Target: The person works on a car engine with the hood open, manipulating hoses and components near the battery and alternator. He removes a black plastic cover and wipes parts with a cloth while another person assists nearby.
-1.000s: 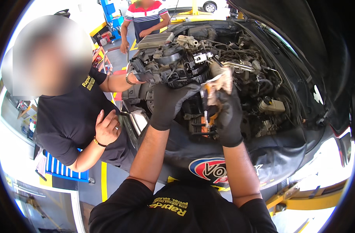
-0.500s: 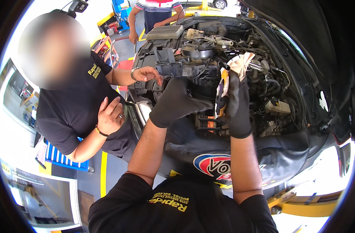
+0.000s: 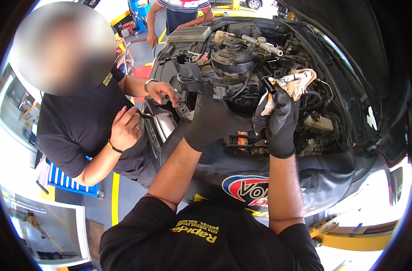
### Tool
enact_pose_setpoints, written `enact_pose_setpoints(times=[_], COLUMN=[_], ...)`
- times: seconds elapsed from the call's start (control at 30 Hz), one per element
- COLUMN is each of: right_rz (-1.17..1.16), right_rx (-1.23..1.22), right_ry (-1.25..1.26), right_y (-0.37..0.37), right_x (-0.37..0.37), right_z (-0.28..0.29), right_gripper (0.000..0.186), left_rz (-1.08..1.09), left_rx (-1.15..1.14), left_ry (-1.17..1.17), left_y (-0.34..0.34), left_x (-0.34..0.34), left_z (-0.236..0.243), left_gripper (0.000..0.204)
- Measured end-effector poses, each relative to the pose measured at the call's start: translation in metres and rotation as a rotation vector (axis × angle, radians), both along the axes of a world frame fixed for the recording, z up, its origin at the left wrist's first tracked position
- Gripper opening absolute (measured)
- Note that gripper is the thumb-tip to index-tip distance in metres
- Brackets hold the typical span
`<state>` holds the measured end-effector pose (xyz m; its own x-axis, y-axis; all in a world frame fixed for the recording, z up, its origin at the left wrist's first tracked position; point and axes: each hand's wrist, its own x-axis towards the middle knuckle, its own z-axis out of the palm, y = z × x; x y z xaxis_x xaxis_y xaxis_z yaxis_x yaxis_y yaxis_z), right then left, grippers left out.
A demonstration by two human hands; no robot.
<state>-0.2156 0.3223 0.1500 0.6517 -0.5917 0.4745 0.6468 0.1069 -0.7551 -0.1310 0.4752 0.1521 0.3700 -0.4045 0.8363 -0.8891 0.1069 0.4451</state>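
Note:
In a black glove, my left hand (image 3: 217,123) grips the near lower edge of a black plastic housing (image 3: 233,61), its fingertips hidden behind the part. The housing has a round drum and a boxy section on its left, and sits tilted above the engine bay. My right hand (image 3: 282,124), also gloved, is closed around a bunched, stained cloth rag (image 3: 300,82) just right of the housing. A short black tube-like piece (image 3: 268,85) pokes up beside the rag at my right fingers; whether it is gripped or part of the housing, I cannot tell.
A co-worker (image 3: 86,131) stands close on the left, both bare hands raised near the housing. Another person (image 3: 183,16) is beyond the car. A rectangular filter-like panel (image 3: 188,34) lies at the far left of the bay. A dark protective cover (image 3: 201,167) drapes the near fender.
The housing looks more tilted, with its drum showing more fully. My right hand has turned, and the rag has shifted right and slightly down. The co-worker's near hands have moved slightly left.

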Motion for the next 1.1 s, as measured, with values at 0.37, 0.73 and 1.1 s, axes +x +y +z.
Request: enact_pose_setpoints(times=[0.37,0.73,1.1], right_rz=[-0.554,0.511,0.804], right_rx=[-0.748,-0.413,-0.2], right_ry=[0.143,0.402,0.403], right_y=[0.058,0.013,0.04], right_x=[-0.001,0.022,0.083], right_z=[0.021,-0.036,-0.072], right_gripper=[0.066,0.057,0.06], left_rz=[0.07,-0.077,-0.269], left_rx=[0.132,0.027,-0.201], left_ry=[0.13,0.111,0.544], left_y=[0.011,0.094,0.152], left_x=[0.022,0.028,0.001], left_z=[-0.009,-0.034,-0.008], left_gripper=[0.075,0.1,0.079])
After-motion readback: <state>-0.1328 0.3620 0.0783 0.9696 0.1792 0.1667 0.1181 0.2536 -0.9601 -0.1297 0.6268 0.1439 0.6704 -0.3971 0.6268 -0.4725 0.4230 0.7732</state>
